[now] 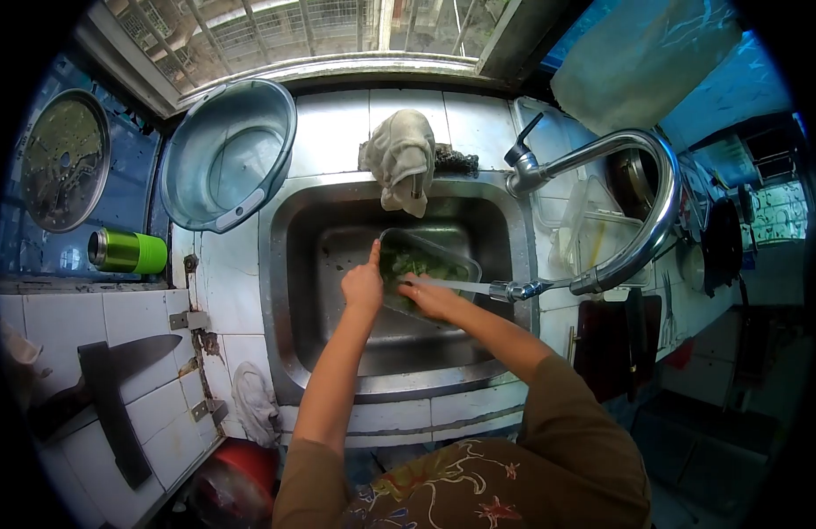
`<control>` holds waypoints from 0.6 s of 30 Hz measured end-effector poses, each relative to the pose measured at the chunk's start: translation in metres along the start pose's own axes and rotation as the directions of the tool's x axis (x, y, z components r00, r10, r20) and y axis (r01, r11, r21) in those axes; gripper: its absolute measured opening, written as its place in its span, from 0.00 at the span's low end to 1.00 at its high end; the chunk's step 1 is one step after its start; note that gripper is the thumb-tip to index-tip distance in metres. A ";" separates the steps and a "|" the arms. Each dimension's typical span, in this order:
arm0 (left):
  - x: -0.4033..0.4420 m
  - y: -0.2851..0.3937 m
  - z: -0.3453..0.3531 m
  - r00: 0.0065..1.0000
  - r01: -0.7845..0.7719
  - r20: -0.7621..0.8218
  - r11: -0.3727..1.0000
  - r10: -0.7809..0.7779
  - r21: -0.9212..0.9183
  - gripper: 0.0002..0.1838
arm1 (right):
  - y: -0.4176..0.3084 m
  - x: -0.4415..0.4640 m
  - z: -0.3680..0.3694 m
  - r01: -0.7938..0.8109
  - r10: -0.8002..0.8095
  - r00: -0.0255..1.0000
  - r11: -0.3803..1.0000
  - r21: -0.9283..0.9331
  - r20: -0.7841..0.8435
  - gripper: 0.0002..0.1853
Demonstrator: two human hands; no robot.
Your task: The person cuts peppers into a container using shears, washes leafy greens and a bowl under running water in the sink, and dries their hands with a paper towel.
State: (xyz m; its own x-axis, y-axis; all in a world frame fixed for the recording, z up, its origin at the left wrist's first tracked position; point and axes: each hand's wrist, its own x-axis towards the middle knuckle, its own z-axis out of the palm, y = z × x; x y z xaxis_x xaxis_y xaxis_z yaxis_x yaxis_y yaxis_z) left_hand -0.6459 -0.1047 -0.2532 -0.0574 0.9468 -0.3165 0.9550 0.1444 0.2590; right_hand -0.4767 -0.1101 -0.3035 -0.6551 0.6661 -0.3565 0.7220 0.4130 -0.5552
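A clear plastic container (462,261) holding leafy greens (415,261) and water sits tilted in the steel sink (280,264). My left hand (363,284) grips its left edge, the index finger stretched up along the rim. Inside the container, my right hand (433,297) has its fingers curled into the greens; the fingertips are partly hidden. A stream of water (461,285) runs from the curved chrome faucet (663,189) across to the greens, just above my right hand.
Left of the sink stands a grey-blue basin (227,159), with a green flask (126,251) below it. Cleavers or knives (113,379) hang at the lower left. A cloth (401,159) covers something behind the sink. Plastic trays (593,229) and a dark cutting board (602,344) lie right.
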 end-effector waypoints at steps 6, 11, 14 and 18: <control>0.000 -0.002 -0.001 1.000 0.006 0.025 1.000 -0.005 -0.011 0.35 | -0.019 -0.051 -0.052 0.053 -0.053 0.999 0.993 -0.104 0.000 0.16; 0.000 -0.003 -0.001 1.000 -0.013 -0.007 1.000 0.013 -0.017 0.35 | -0.050 -0.071 -0.094 -0.060 0.059 0.998 0.997 0.042 0.027 0.26; 0.000 -0.003 -0.001 1.000 -0.014 -0.005 1.000 0.014 -0.018 0.34 | -0.052 -0.057 -0.088 0.082 -0.067 0.973 0.995 0.061 -0.222 0.29; 0.000 -0.002 -0.003 0.999 -0.020 0.028 0.998 0.019 0.055 0.35 | -0.036 -0.004 -0.048 -0.014 0.012 0.968 1.000 -0.006 -0.249 0.32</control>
State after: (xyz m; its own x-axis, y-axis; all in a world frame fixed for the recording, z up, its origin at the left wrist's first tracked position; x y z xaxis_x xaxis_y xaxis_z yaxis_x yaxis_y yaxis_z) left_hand -0.6490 -0.1044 -0.2509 -0.0311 0.9409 -0.3373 0.9706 0.1090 0.2144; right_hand -0.4894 -0.0986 -0.2461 -0.5706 0.8046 -0.1645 0.7321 0.4075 -0.5459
